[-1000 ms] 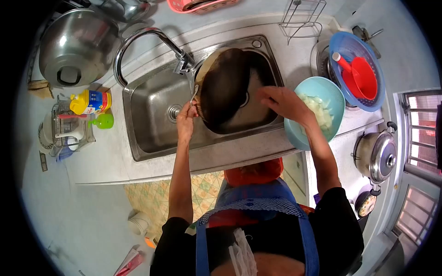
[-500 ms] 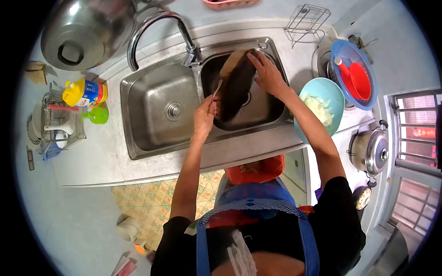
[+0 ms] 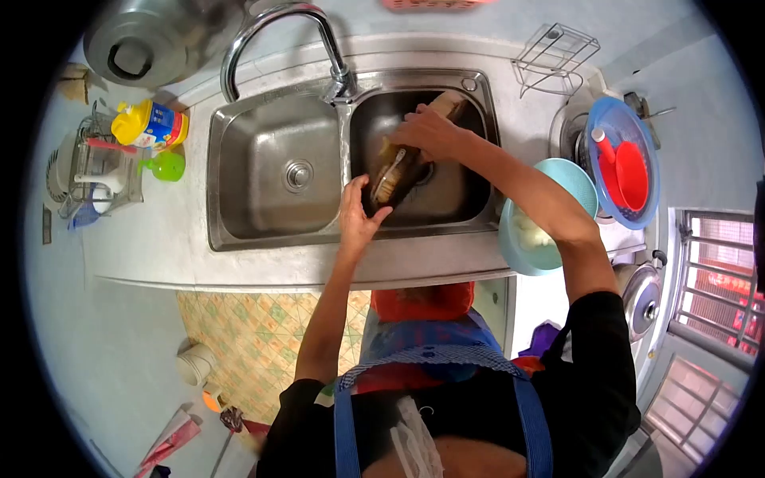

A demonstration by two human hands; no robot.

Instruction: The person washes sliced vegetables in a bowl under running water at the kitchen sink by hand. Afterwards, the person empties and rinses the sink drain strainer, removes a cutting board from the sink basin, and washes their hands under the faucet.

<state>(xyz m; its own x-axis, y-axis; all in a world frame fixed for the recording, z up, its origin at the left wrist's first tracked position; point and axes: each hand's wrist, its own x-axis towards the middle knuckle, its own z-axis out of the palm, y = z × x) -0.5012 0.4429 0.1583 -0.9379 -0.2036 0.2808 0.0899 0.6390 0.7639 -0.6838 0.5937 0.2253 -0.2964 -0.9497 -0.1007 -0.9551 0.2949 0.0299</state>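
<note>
A long, dark-skinned vegetable [image 3: 408, 177] with pale peeled patches is held slantwise over the right sink basin [image 3: 470, 187]; its exact kind is unclear. My right hand [image 3: 430, 134] is closed over its upper part, and a pale end shows beyond the knuckles. At the lower end, my left hand [image 3: 360, 213] grips it between thumb and fingers. A slim metallic tool, perhaps a peeler [image 3: 392, 166], lies against the pale patch just below my right hand; which hand bears it, if either, is hard to tell.
The left basin [image 3: 271, 175] and tap [image 3: 339, 76] adjoin. At right stand a light-blue bowl [image 3: 578, 177] of pale pieces and a blue basin [image 3: 649, 195] with a red scoop [image 3: 633, 179]. A wire rack [image 3: 558, 57] stands behind; a yellow bottle [image 3: 147, 126] is at left.
My right hand has moved left and down across the vegetable. The left hand has dropped to its lower end, no longer pinching the metallic tool upright. The vegetable has turned, showing more pale surface.
</note>
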